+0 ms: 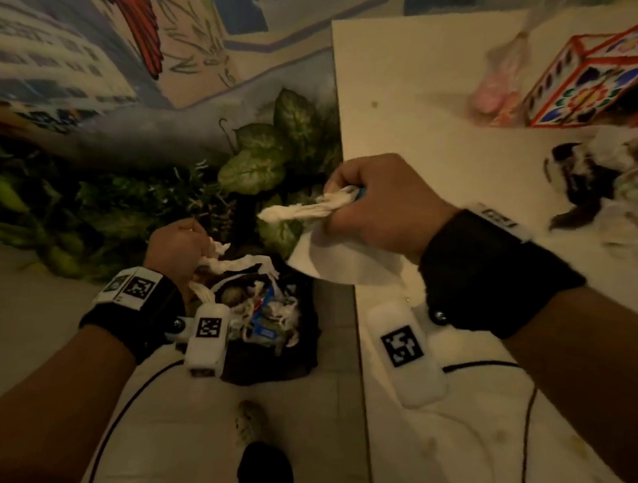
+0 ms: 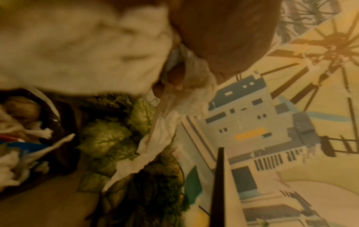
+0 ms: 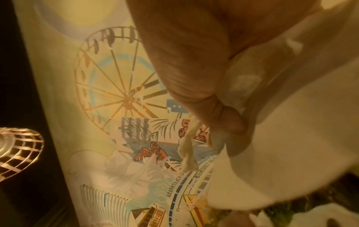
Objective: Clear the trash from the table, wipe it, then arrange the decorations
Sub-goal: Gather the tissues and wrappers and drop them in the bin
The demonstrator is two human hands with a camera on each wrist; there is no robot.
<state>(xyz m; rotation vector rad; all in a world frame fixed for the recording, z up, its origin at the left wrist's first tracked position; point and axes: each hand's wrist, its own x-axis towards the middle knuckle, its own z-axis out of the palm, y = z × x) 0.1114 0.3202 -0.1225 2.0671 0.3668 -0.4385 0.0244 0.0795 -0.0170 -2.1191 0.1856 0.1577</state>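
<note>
Right hand (image 1: 375, 211) fisted on twisted tissue (image 1: 304, 208) mid-frame, left hand (image 1: 175, 245) clutching tissue scraps (image 1: 215, 259) above trash bag (image 1: 266, 350).

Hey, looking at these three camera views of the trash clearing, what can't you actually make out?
- Right hand: head view shows twisted tissue and a white sheet; a blue bit inside the fist is hidden by the fingers.
- Left hand: left wrist view is blurred; its exact hold on the tissue is unclear.
- Trash bag: contents are too jumbled and dim to identify.
- Table: the pile at the right is blurred and cut off by the frame edge.
</note>
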